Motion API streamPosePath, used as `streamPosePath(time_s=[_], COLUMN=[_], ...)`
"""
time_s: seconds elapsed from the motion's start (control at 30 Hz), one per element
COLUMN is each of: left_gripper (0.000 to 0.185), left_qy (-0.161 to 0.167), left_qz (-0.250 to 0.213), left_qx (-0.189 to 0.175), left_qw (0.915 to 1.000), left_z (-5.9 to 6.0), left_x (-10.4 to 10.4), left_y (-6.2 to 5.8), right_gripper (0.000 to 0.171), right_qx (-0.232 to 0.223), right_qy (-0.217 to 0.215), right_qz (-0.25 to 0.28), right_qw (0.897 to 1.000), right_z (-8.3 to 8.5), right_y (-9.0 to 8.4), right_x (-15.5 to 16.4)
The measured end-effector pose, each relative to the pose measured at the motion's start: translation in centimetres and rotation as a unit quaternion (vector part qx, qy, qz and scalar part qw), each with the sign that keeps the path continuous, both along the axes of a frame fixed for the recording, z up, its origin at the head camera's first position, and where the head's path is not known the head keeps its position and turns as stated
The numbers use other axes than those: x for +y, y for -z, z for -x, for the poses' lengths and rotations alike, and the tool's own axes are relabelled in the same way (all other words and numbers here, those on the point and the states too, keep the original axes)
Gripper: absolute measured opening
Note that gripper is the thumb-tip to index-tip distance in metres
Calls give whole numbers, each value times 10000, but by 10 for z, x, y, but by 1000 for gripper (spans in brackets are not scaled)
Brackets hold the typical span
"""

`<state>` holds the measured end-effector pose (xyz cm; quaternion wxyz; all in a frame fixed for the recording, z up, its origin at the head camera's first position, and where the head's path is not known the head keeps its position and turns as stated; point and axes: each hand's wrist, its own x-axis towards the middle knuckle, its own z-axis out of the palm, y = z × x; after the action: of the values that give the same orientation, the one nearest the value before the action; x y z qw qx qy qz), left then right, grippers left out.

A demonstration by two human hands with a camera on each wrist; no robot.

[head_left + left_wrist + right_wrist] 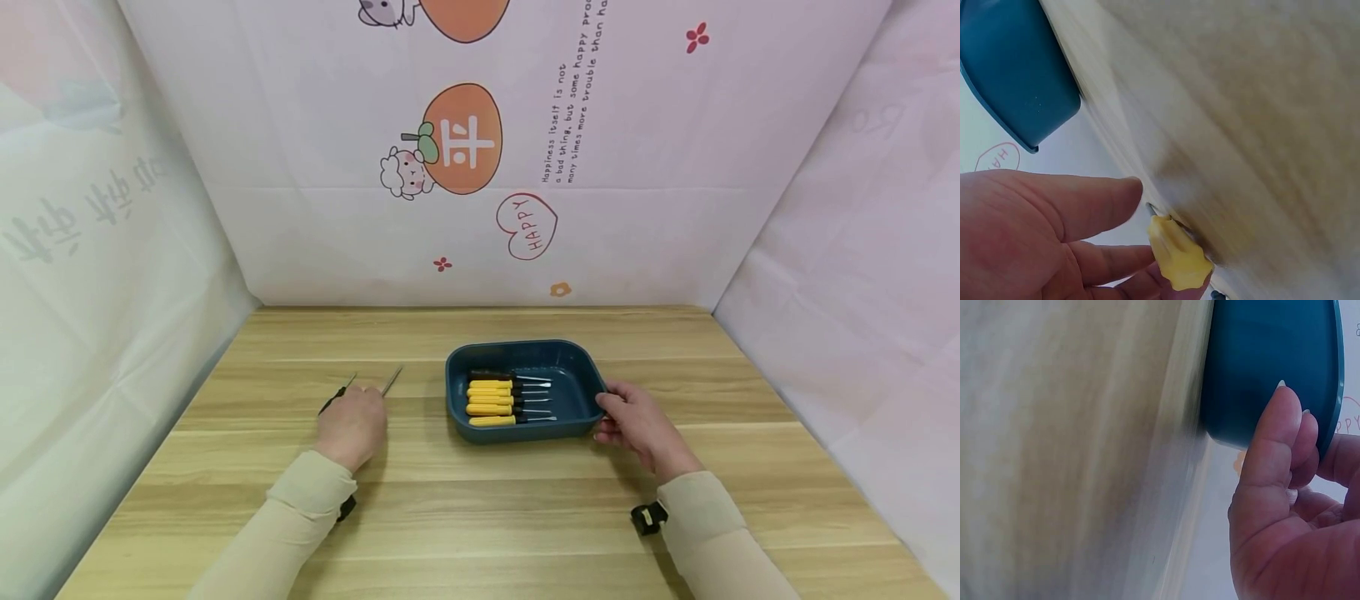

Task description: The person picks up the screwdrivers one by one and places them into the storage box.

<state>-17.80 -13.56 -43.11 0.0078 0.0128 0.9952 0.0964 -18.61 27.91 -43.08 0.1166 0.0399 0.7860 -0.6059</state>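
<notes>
In the left wrist view, a yellow-handled screwdriver (1179,253) lies at the fingers of my left hand (352,427). The fingers reach behind the handle while the thumb stands apart from it. The head view shows only its metal shaft (392,380), the handle hidden under the hand. A black-handled screwdriver (332,401) lies just left of that hand. My right hand (639,423) grips the right end of a dark teal tray (551,430), thumb over the rim and fingers against the outer wall. Inside lie several yellow-handled screwdrivers (491,409) and one dark-handled screwdriver (491,375), shafts pointing right.
The tray stands mid-table on a wood-grain tabletop (480,517). Behind the table hangs a white printed cloth (337,208), and more white cloth (847,292) hangs at both sides. Black straps (648,517) are on the wrists.
</notes>
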Motion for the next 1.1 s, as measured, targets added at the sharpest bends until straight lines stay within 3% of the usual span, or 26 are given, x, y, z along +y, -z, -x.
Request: streamPosePath(time_s=[0.23, 0.63, 0.93, 1.1], left_gripper=[16, 17, 14, 14], left_qy=[301, 510, 464, 526], left_qz=[176, 408, 224, 121], left_qx=[27, 113, 85, 350], left_qw=[9994, 9978, 9986, 9979], left_z=[-2, 2, 2, 2], left_x=[-2, -4, -5, -6], left_y=[-2, 0, -3, -5], right_gripper=[48, 51, 50, 49], right_qx=[2, -2, -6, -31], right_qy=[62, 51, 66, 70], right_qz=[-5, 50, 74, 82], right_qw=[10000, 10000, 10000, 9999], right_z=[0, 0, 1, 0], right_y=[0, 2, 3, 4], right_x=[0, 0, 0, 0])
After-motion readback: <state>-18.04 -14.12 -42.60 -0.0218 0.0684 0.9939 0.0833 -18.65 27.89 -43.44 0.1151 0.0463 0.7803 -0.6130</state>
